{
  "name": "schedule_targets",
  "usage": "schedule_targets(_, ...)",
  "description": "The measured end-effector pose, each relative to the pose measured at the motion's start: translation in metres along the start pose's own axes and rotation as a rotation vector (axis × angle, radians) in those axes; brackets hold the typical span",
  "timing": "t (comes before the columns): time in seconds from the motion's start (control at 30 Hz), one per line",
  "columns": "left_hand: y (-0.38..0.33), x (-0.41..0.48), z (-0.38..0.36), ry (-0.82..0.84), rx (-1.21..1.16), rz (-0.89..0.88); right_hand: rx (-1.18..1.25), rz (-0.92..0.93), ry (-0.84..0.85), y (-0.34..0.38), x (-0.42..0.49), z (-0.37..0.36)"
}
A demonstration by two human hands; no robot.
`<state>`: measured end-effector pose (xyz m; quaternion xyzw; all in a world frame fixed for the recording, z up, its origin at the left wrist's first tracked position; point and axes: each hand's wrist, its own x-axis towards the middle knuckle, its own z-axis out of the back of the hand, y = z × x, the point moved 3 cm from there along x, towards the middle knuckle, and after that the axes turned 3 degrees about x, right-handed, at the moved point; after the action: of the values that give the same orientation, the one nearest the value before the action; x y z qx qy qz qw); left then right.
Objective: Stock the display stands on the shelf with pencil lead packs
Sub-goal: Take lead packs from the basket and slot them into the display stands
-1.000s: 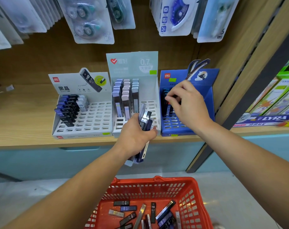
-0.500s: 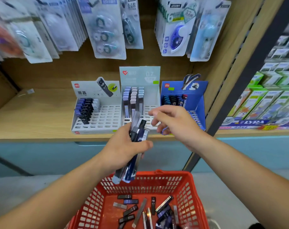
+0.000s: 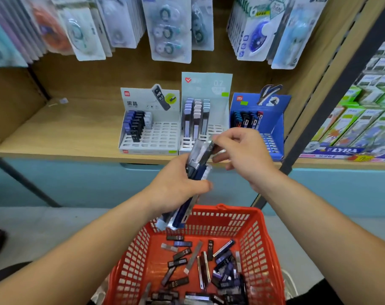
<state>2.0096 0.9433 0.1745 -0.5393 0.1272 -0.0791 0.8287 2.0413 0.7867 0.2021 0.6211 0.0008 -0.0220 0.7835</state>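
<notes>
Two hands: both up in front of the shelf edge, left hand [image 3: 176, 186] at 7 o'clock of the right hand [image 3: 242, 155], meeting on the same bundle
Left grip: fingers and thumb wrapped round the middle of a bundle of lead packs [image 3: 182, 214]; bundle is tilted, top end pointing to about 1 o'clock, bottom end poking out under the fist
Right grip: thumb and forefinger pinched on the top end of the bundle, other fingers curled in; pretty blurry there so can't tell which pack exactly
White stand [image 3: 163, 135]: on the shelf [image 3: 66, 128] at 11 o'clock of the hands, dark packs standing in the back-left slots, front slots showing as open grid
Middle stand [image 3: 207, 84]: pale one at 12 o'clock, just beside the white one, three columns of packs at the back
Blue stand [image 3: 277, 119]: at 1 o'clock, a row of packs along the back, lower part hidden behind the right hand
Basket [image 3: 259, 238]: red, at 6 o'clock under the hands, loose packs [image 3: 193, 256] scattered over the bottom
Blister cards [image 3: 169, 29]: correction tape, hanging at 12 o'clock above the stands
LYRA boxes [image 3: 345, 150]: green, off at 3 o'clock in the next bay
</notes>
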Motion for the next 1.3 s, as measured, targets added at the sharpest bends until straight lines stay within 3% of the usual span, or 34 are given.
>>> schedule_targets(0.23, 0.011, 0.006, 0.004, -0.015, 0.064, 0.059, 0.242, -0.002, -0.145, -0.011, 0.021, 0.014)
schedule_targets(0.37, 0.013, 0.014, 0.013, -0.1, -0.098, 0.1, 0.254, 0.026, -0.144, -0.019, 0.025, 0.014)
schedule_targets(0.53, 0.017, 0.024, 0.027, -0.275, -0.289, 0.131, 0.278, 0.01, 0.021, -0.03, 0.025, 0.006)
schedule_targets(0.73, 0.013, 0.033, 0.032, -0.391, -0.291, 0.077, 0.172, 0.003, 0.306, -0.035, 0.014, -0.012)
schedule_targets(0.83, 0.011, 0.035, 0.03, -0.403, -0.279, 0.056, 0.078, 0.024, 0.414, -0.034, 0.011, -0.019)
schedule_targets(1.17, 0.015, 0.04, 0.037, -0.27, -0.232, 0.013, 0.133, 0.004, 0.44, -0.033, 0.017, -0.026)
schedule_targets(1.3, 0.018, 0.037, 0.04, -0.216, -0.229, 0.025, 0.135, -0.018, 0.532, -0.032, 0.019, -0.027)
